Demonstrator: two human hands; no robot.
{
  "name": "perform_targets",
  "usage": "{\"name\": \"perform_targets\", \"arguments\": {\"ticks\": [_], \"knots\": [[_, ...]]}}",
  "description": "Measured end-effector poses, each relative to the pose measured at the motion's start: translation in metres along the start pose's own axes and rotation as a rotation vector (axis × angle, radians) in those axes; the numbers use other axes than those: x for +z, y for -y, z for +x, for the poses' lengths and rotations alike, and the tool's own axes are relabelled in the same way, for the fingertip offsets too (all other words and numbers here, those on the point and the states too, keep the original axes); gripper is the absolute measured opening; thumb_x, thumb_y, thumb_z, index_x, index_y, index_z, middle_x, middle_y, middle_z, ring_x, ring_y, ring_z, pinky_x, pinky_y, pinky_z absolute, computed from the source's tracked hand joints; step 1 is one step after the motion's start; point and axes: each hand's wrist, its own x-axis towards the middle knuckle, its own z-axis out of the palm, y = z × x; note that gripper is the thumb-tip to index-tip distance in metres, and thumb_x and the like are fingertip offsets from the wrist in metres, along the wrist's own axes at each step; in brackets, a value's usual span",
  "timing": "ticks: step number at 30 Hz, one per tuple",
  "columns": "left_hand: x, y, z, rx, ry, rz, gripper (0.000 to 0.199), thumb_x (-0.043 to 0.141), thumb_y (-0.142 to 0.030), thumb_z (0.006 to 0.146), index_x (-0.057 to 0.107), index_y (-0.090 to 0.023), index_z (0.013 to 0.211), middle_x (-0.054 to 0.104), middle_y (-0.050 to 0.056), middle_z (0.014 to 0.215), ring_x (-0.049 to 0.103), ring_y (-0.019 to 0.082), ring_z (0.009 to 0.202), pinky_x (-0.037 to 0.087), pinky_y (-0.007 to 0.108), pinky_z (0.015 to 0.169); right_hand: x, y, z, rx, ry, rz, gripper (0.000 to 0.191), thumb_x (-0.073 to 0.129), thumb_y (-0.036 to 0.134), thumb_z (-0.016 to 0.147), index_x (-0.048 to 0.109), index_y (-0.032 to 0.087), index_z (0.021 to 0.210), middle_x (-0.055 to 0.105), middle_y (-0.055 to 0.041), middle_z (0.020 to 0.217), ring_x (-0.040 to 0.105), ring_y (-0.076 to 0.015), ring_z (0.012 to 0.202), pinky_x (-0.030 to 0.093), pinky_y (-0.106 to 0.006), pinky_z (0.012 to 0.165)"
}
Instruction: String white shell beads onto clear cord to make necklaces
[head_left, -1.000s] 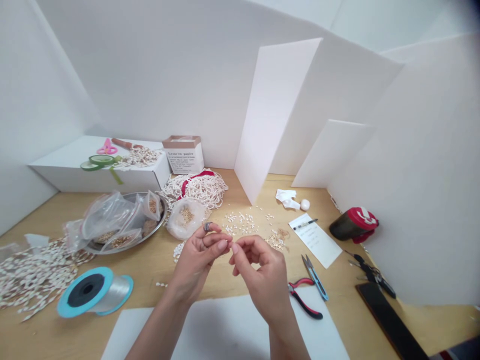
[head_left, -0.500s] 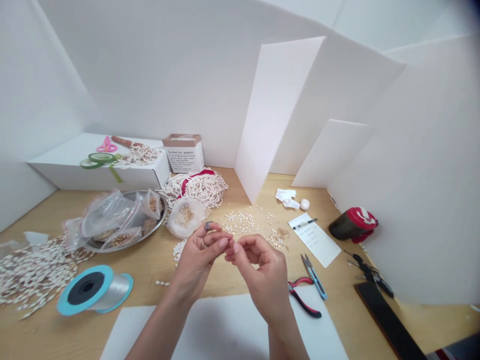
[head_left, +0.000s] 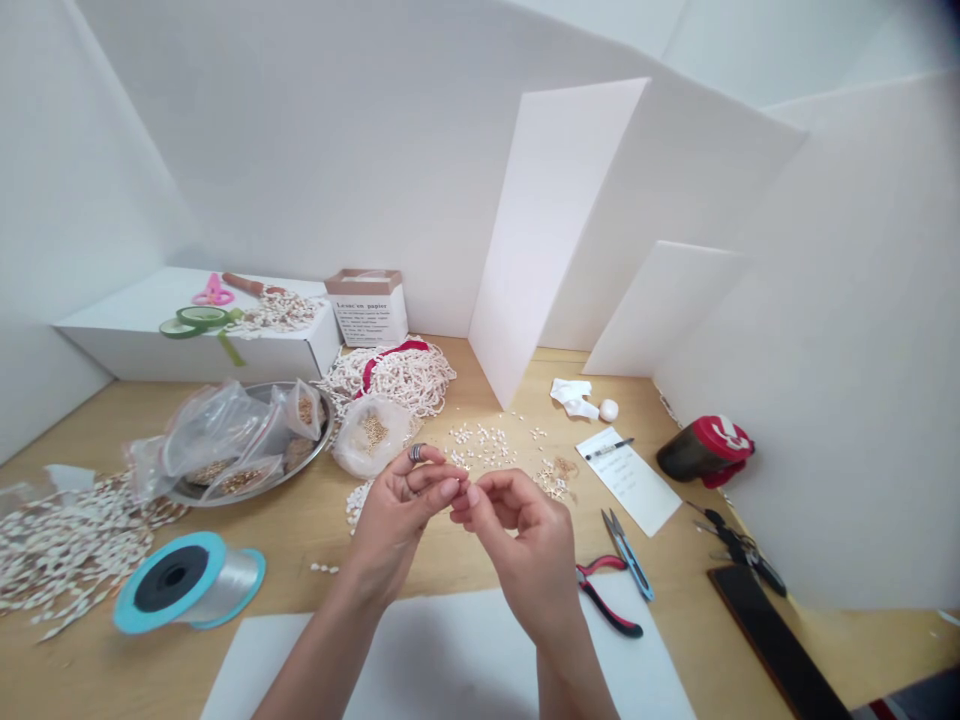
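My left hand (head_left: pixel 409 500) and my right hand (head_left: pixel 517 525) meet at the fingertips above the middle of the table. Both are closed in a pinch, thumbs against fingers. Whatever they hold between them is too small to make out. A ring sits on a finger of the left hand. Just beyond the hands lie loose white beads (head_left: pixel 484 440) and a small pile of gold and white pieces (head_left: pixel 555 478). An open plastic bag of gold beads (head_left: pixel 373 435) stands behind the left hand. Red-handled pliers (head_left: pixel 611 600) and blue thread snips (head_left: pixel 628 555) lie right of my right hand.
At left are a spool of clear line (head_left: pixel 187 580), a metal tray (head_left: pixel 326 440) with bagged beads, and strung white beads (head_left: pixel 75 545). A white sheet (head_left: pixel 442 650) lies under the forearms. To the right are a note card (head_left: pixel 637 490), a dark red-lidded cup (head_left: pixel 705 448) and keys (head_left: pixel 739 545).
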Motion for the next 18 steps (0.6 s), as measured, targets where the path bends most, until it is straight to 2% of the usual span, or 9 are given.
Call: {"name": "perform_targets", "arguments": {"ticks": [18], "knots": [[0.0001,-0.0005,0.0013,0.009,0.004,-0.001,0.04,0.082,-0.014,0.06,0.054,-0.016,0.089,0.072,0.001,0.071,0.064,0.01,0.062,0.048,0.016,0.059,0.0004,0.002,0.0012,0.049,0.016,0.005,0.014,0.06,0.031,0.084,0.06,0.017,0.081,0.071,-0.0058,0.078,0.069,-0.0188,0.072,0.057,-0.029,0.065]]}}
